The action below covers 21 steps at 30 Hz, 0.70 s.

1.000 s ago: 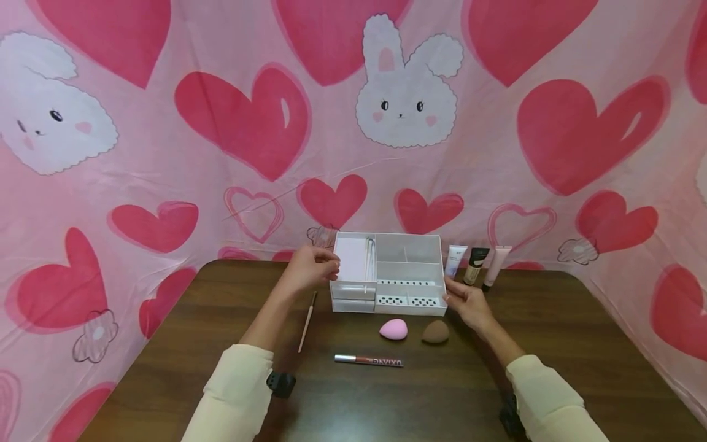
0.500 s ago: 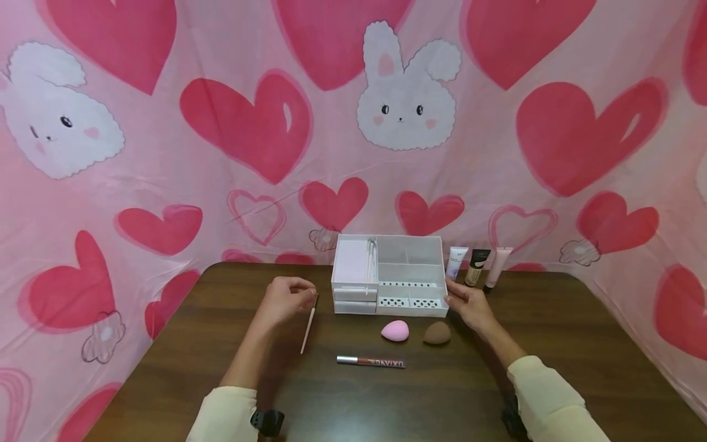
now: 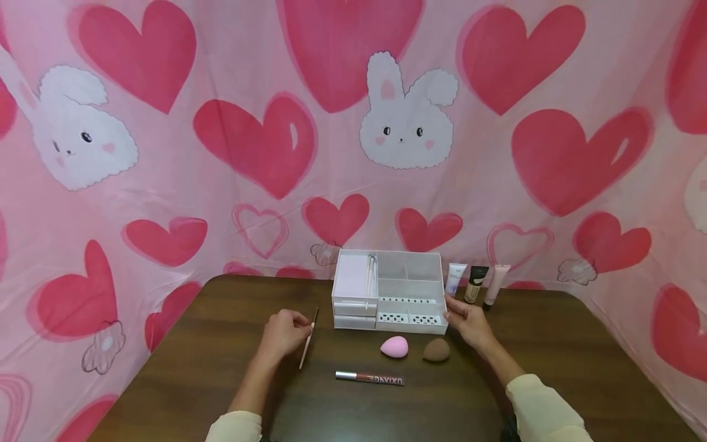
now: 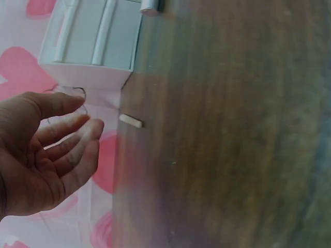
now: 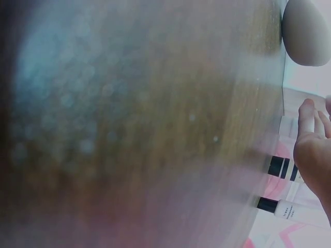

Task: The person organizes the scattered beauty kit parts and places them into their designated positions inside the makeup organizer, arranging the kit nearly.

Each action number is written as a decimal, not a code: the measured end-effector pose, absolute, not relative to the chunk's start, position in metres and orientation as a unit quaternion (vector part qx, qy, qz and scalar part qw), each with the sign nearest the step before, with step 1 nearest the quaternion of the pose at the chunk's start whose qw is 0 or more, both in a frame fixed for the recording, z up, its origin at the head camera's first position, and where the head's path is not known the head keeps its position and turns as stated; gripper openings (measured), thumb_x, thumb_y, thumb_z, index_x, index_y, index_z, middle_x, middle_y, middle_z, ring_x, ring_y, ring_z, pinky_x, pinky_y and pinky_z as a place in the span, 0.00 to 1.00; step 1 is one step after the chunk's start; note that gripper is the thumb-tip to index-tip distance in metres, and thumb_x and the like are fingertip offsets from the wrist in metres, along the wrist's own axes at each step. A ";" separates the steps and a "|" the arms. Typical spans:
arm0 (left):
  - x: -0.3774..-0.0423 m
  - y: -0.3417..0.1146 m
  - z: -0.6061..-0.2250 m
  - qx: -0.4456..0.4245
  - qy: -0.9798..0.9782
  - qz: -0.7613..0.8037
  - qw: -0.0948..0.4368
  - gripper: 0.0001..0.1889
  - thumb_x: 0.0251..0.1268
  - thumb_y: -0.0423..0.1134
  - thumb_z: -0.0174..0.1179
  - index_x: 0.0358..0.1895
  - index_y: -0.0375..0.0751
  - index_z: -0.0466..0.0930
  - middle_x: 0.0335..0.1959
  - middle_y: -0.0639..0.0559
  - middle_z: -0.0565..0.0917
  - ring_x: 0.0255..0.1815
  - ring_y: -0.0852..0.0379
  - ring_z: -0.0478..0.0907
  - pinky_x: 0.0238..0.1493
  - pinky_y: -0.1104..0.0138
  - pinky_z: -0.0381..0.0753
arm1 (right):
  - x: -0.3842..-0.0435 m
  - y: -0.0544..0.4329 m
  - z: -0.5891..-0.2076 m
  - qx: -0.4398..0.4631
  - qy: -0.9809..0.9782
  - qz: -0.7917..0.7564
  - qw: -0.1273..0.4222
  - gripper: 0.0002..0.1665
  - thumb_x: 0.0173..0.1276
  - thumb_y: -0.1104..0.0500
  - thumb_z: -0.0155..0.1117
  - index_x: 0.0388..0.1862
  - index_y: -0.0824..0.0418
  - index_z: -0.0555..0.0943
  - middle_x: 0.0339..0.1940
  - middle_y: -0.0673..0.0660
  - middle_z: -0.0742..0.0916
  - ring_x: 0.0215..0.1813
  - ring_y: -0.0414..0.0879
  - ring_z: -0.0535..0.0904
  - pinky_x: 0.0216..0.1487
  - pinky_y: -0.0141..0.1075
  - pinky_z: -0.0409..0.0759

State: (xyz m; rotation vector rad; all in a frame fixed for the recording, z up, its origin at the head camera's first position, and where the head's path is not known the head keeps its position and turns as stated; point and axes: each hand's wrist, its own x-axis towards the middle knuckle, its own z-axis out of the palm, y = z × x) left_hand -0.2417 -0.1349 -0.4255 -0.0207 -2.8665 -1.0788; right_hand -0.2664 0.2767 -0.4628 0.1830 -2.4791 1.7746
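My left hand (image 3: 286, 334) hovers at a slim makeup brush (image 3: 307, 345) lying on the table. In the left wrist view its thumb and fingertips stand apart, with the brush (image 4: 131, 121) just beyond them. A white makeup organizer (image 3: 410, 288) with two small drawers stands at the back; a few thin sticks lie in its upper left tray. Against the organizer's right side rests my right hand (image 3: 472, 324), its fingers fairly straight. The right wrist view shows only part of this hand (image 5: 315, 155).
In front of the organizer lie a pink sponge (image 3: 394, 347), a brown sponge (image 3: 437, 350) and a lip gloss tube (image 3: 370, 378). A white tube (image 3: 455, 279), a black-topped tube (image 3: 476, 284) and a pink tube (image 3: 496, 286) stand to its right. A printed cloth (image 3: 331, 153) hangs behind.
My left hand has moved from the organizer's left side down and leftward to the brush. The right hand stays at the organizer's side. The head view has tilted upward.
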 end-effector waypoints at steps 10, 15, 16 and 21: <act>-0.231 -0.129 -0.437 0.002 -0.956 -0.292 0.019 0.08 0.49 0.41 0.73 0.25 0.41 0.86 0.27 0.45 0.86 0.31 0.45 0.81 0.35 0.53 0.80 | -0.263 0.277 -0.469 0.051 -0.812 0.579 0.048 0.30 0.72 0.73 0.57 0.71 0.77 0.66 0.68 0.76 0.74 0.52 0.23 0.77 0.49 0.17 0.78; -0.233 -0.127 -0.440 0.005 -0.958 -0.285 0.025 0.08 0.46 0.40 0.74 0.22 0.41 0.84 0.23 0.47 0.84 0.28 0.46 0.79 0.32 0.55 0.78 | -0.264 0.277 -0.467 0.057 -0.814 0.576 0.050 0.30 0.72 0.73 0.57 0.71 0.78 0.66 0.68 0.77 0.73 0.51 0.22 0.77 0.48 0.17 0.77; -0.234 -0.127 -0.440 0.007 -0.959 -0.282 0.025 0.08 0.46 0.39 0.74 0.22 0.41 0.84 0.23 0.47 0.83 0.28 0.47 0.79 0.32 0.55 0.78 | -0.264 0.277 -0.467 0.059 -0.813 0.577 0.052 0.30 0.72 0.73 0.57 0.71 0.78 0.66 0.68 0.77 0.73 0.51 0.22 0.77 0.48 0.17 0.78; -0.236 -0.125 -0.441 0.019 -0.964 -0.265 0.021 0.10 0.44 0.36 0.73 0.17 0.43 0.79 0.20 0.50 0.79 0.26 0.49 0.76 0.28 0.59 0.73 | -0.264 0.277 -0.464 0.064 -0.814 0.576 0.048 0.30 0.72 0.72 0.57 0.71 0.78 0.65 0.68 0.78 0.73 0.52 0.22 0.77 0.48 0.17 0.78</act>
